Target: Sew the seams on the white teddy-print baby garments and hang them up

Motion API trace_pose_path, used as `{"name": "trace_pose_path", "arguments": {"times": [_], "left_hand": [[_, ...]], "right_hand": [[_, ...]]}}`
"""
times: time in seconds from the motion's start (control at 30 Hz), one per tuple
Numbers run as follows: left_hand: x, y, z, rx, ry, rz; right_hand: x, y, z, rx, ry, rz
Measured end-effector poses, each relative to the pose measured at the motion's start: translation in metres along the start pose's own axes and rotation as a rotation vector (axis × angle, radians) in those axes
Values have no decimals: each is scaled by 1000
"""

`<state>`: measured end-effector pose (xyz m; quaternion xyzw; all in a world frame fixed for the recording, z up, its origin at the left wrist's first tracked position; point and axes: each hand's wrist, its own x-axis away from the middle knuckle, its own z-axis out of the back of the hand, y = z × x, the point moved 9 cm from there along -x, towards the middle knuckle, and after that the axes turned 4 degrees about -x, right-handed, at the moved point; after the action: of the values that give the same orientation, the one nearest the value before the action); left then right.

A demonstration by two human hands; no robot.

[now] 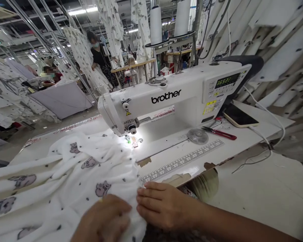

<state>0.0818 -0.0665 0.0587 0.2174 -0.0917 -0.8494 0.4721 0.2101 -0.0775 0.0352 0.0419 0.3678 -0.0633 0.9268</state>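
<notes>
1. R hand flat on fabric, fingers together, no clamp; L hand cupped on top, can't tell if pinching.
2. White bear-print fabric bunched at table near-left corner, reaching presser foot of Brother sewing machine.
3. Light, flat pressure looks best: smooth folds, keep layers even nr needle.
4. Tape ruler along table's near edge, right of fabric; red-handled snips beside machine base.
</notes>
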Motion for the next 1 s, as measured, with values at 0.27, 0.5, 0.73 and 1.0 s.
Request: {"name": "trace_pose_path", "arguments": {"times": [0.27,0.5,0.73,1.0], "left_hand": [[-72,-88,-1,-535,-157,551],[-68,-74,-9,-746,-149,448],[-78,-43,-30,-734,14,-125],[-79,-68,-42,-607,-43,-148]], "right_hand": [[-23,11,4,-160,-177,132],[-23,25,-6,-339,-504,204],[-40,33,-29,-469,-698,326],[-23,56,-34,-604,-539,162]]}}
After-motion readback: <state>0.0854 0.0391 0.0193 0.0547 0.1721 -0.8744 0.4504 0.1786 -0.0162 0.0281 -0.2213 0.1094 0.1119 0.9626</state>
